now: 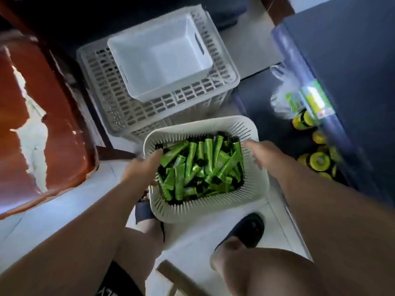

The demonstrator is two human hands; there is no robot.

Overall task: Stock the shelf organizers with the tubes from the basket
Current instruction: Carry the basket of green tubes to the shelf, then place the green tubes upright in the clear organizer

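Observation:
A white slatted basket [213, 212] stands on the floor between my feet, heaped with several green tubes [201, 165] with black caps. My left hand [143, 167] grips the basket's left rim, thumb over the edge and touching the tubes. My right hand [263, 154] holds the right rim, fingers curled over it. Behind the basket an empty white organizer bin [136, 67] with cut-out handles sits on an upturned grey slatted crate [115, 107].
At the right a dark shelf unit holds yellow-green lidded jars [318, 161] and a clear plastic bag [286, 97]. A worn red-brown surface [53, 103] fills the left. My black slipper [245, 229] is on the white tile floor, and a wooden seat edge [171, 274] shows below.

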